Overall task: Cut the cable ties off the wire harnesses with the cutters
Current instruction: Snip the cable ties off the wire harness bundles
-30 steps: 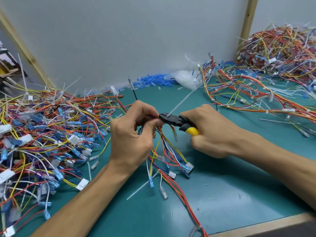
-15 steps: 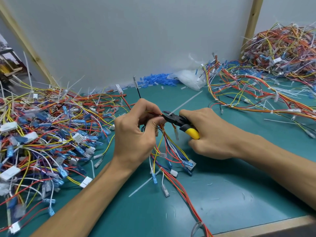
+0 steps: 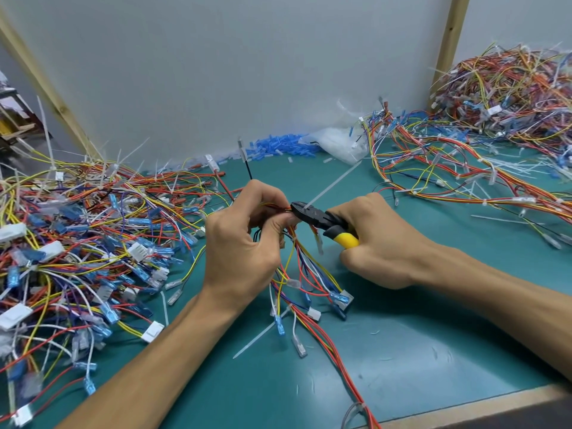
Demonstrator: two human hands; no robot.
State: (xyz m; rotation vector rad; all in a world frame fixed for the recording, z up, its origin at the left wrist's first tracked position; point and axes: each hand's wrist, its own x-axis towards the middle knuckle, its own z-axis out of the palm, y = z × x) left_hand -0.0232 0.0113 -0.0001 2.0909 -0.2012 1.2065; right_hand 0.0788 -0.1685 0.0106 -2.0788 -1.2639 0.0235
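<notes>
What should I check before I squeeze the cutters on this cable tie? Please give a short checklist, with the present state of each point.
1. Left hand grip on the wire harness: ok, the fingers curl round the bundle.
2. Right hand grip on the cutters: ok, it wraps the yellow handles.
3. Cutter tip at the cable tie: ok, the white tail rises from the tip.
4. No wire between the blades: cannot tell, too small to see.
5. Left thumb away from the blades: not ok, it lies right beside the tip.
</notes>
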